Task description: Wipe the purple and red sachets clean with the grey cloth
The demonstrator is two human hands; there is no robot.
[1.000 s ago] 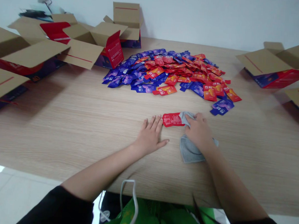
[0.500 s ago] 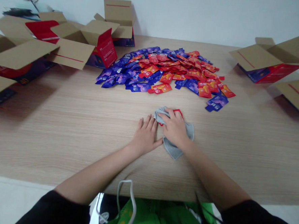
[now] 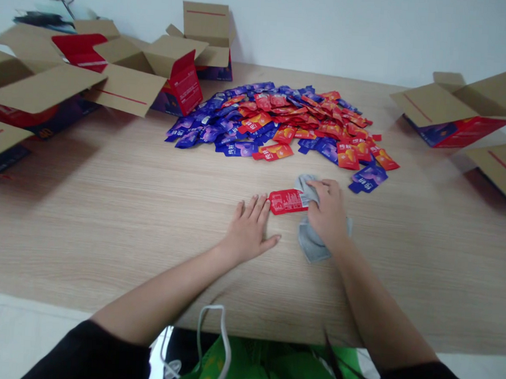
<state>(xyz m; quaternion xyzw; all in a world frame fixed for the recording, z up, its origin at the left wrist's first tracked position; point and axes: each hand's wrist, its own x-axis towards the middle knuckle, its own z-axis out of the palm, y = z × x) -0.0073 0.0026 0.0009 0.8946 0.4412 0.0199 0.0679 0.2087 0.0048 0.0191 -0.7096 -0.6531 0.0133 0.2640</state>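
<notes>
Flat on the wooden table lies a red sachet (image 3: 286, 202), its printed back facing up. My left hand (image 3: 250, 228) rests palm down beside it, fingers spread, the fingertips at the sachet's left end. In my right hand (image 3: 329, 212) is a grey cloth (image 3: 314, 243), bunched under the fingers and pressed at the sachet's right end, which it partly covers. Part of the cloth hangs loose below the palm. Beyond both hands spreads a heap of red-orange and blue-purple sachets (image 3: 278, 119). One blue sachet (image 3: 368, 178) lies at the heap's near right edge.
Several open cardboard boxes stand at the left, among them a red-and-blue box (image 3: 179, 90) and a box with a raised flap (image 3: 206, 23). Another open box (image 3: 454, 122) is at the right. The table's near edge (image 3: 270, 334) runs just in front of my body.
My right hand has slid the cloth rightward along the red sachet, uncovering most of its printed back. My left hand has stayed nearly in place.
</notes>
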